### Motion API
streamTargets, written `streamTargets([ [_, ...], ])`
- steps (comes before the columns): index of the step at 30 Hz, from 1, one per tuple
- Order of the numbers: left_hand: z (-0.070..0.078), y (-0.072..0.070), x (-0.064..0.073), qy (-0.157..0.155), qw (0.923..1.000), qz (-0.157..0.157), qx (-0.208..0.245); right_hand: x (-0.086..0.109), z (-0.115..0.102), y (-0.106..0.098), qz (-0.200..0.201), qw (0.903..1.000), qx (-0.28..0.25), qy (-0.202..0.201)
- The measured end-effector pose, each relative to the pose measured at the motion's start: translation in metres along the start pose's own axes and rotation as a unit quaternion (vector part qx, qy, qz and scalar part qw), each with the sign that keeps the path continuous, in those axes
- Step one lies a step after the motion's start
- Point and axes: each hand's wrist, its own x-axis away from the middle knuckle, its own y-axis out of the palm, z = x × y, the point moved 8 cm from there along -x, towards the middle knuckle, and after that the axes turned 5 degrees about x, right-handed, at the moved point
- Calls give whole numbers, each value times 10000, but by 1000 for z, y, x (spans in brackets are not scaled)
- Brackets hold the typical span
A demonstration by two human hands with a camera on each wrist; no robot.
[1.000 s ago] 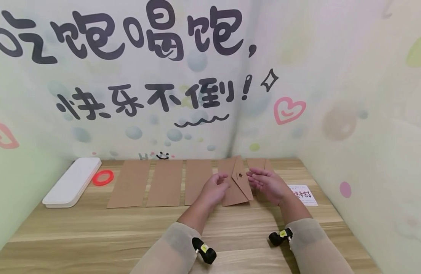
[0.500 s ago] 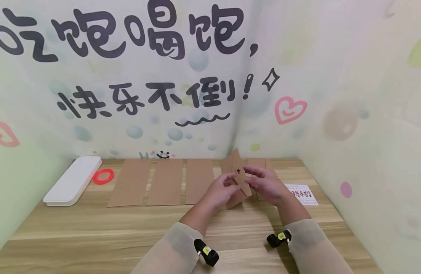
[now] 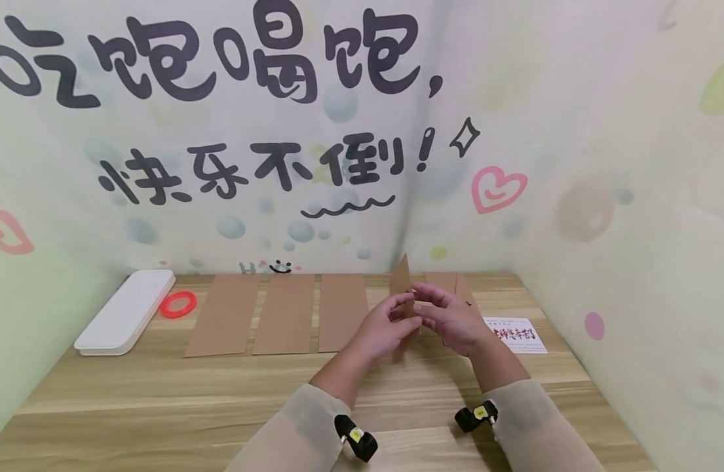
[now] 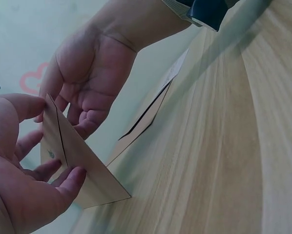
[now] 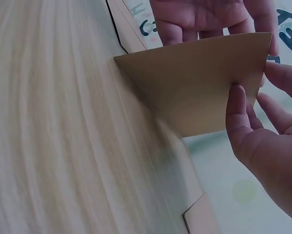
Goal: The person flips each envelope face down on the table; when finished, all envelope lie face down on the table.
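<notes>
A brown kraft paper envelope (image 3: 400, 278) stands on edge between both hands, its short lower edge at the wooden tabletop. From the left, my left hand (image 3: 378, 333) holds it, with fingertips at its upper edge and on the flap side, where a small dark print shows in the left wrist view. My right hand (image 3: 455, 322) pinches the same envelope near its upper edge. In the right wrist view the thumb (image 5: 237, 100) presses the plain face (image 5: 195, 80), and the other fingers reach around the edge. Both hands partly hide the envelope in the head view.
Three plain brown envelopes (image 3: 289, 314) lie in a row to the left. Another envelope (image 3: 441, 282), with a flap, lies behind the right hand beside a white card (image 3: 523, 334) with red characters. A red ring (image 3: 177, 304) and a white case (image 3: 126, 313) lie far left.
The envelope, tilted with its printed flap facing up a second ago, has turned up onto its edge. Both hands have closed in on it, the right hand moving left.
</notes>
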Motion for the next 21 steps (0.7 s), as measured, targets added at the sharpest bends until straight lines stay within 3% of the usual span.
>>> streamTargets([
  [4, 0, 0, -1, -13, 9995, -15, 329, 1, 0, 3, -112, 9999, -4, 9],
  [9, -2, -3, -4, -7, 9973, 193, 712, 0, 7, 5, -267, 9996, -26, 115],
  [15, 2, -6, -7, 220, 9936, 339, 1055, -1, 21, 2, -270, 9981, -78, 551],
  [21, 3, -15, -9, 278, 9921, 701, 1002, -3, 28, -2, -311, 9956, -369, 804],
])
